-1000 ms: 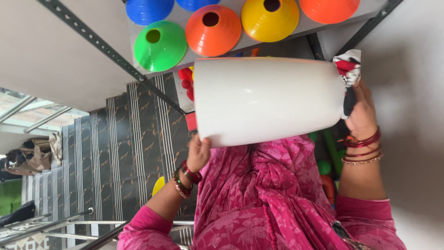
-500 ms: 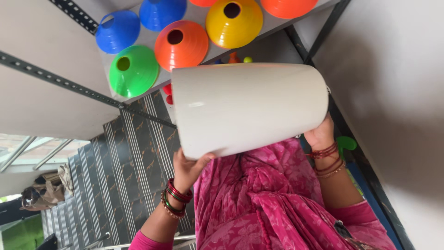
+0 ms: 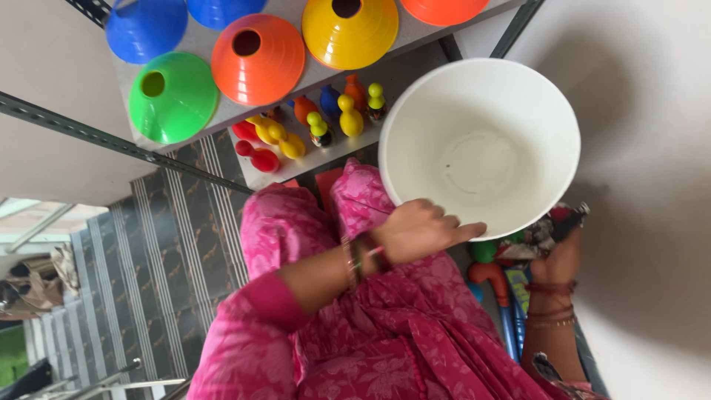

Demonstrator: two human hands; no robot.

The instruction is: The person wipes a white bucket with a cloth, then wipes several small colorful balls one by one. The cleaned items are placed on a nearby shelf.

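A large white plastic bucket (image 3: 511, 96) is tilted with its open mouth toward me, and its inside is bare. My left hand (image 3: 421, 231) grips the near rim, fingers curled over the edge. My right hand (image 3: 561, 259) is pressed against the bucket's outer wall on the lower right, partly hidden behind it, next to a crumpled colourful cloth (image 3: 557, 222). Both wrists carry bangles. My pink patterned garment (image 3: 385, 333) fills the lower part of the view.
A grey metal shelf (image 3: 311, 78) holds coloured plastic cones: green (image 3: 172, 98), orange (image 3: 258, 58), yellow (image 3: 349, 31), blue (image 3: 146, 28). A lower shelf carries several small toy bowling pins (image 3: 311, 126). More plastic toys (image 3: 496, 278) lie under the bucket. Dark tiled stairs (image 3: 159, 244) are at the left.
The bucket has swung from lying sideways to facing me with its mouth open. My left hand moved from under it to the near rim. The view shifted, showing the toy pins.
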